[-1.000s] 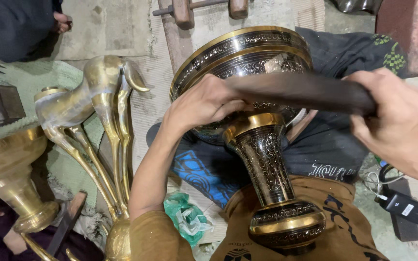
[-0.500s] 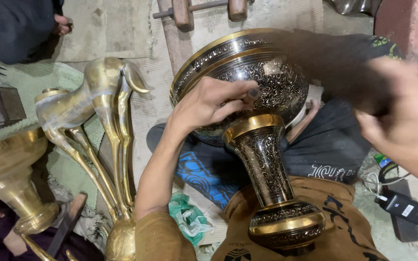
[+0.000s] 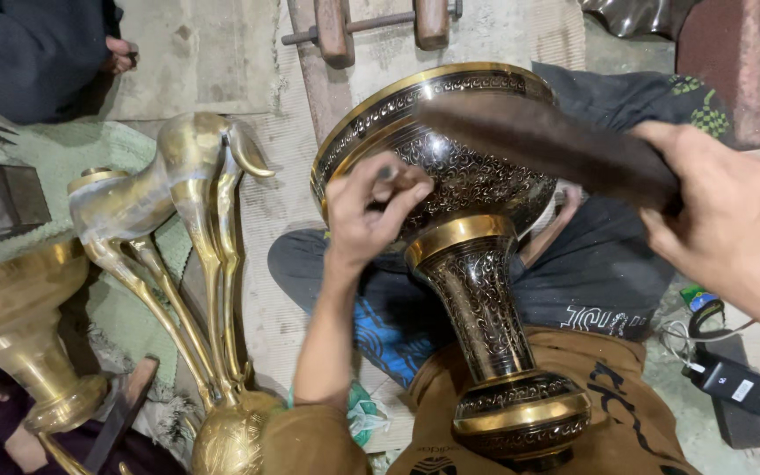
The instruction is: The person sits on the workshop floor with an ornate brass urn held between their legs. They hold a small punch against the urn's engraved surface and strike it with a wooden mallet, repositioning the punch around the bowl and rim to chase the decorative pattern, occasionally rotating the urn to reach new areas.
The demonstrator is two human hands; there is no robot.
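I am looking down at a tall engraved black-and-brass pedestal vase (image 3: pixel 477 264) that is lying tilted across my lap, its round foot near my body and its wide bowl pointing away. I cannot see inside the bowl; only its outer wall and gold rim are showing, so I cannot tell whether anything is in it.

My left hand (image 3: pixel 369 211) is pressing against the bowl's underside just above the brass collar, fingers pinched narrowly around something small and dark that I cannot make out.

My right hand (image 3: pixel 732 220) is wrapping tightly around one end of a long dark brown wooden mallet (image 3: pixel 556 141), which is blurring as it is crossing over the bowl's rim; whether it is touching the metal I cannot tell. My right forearm is running out of view at the edge.

To the left, a polished brass deer figure (image 3: pixel 178 211) is standing on slender legs, and a plain brass goblet-shaped vessel (image 3: pixel 10 325) is being cut off by the left border, its inside hidden too. Another person's hand (image 3: pixel 120 54) is resting at the top left, mostly hidden in a dark sleeve. A black charger block (image 3: pixel 736 383) is lying at the right, its cable partly hidden.
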